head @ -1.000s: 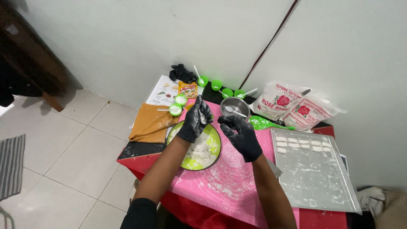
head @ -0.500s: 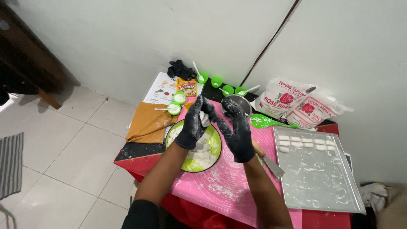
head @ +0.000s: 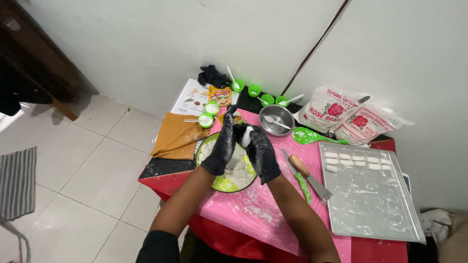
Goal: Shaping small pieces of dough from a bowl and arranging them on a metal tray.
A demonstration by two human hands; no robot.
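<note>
Left edge of the table first: a brown cloth (head: 176,138) lies flat, well left of the fingers. Now the left hand (head: 223,145), black-gloved, raised over the green plate (head: 229,183), fingers straight and close together, pressed flat against a white dough piece (head: 246,136). Right hand (head: 259,148), gloved too, meets it palm to palm, fingers curled round the other side of the dough, so the piece sits pinched between both hands, just above the plate. Under the fingers the plate holds more cut white pieces. Beyond the fingertips a steel bowl (head: 276,120) with a spoon in it, small green cups (head: 254,90) farther back. Just right of the right wrist, a knife (head: 306,175) with a wooden handle lies on the pink mat (head: 253,214). Farther right, a metal tray (head: 369,195), floury, a row of shaped dough pieces along its far edge. Behind it, two flour bags (head: 351,119) lean against the wall.
</note>
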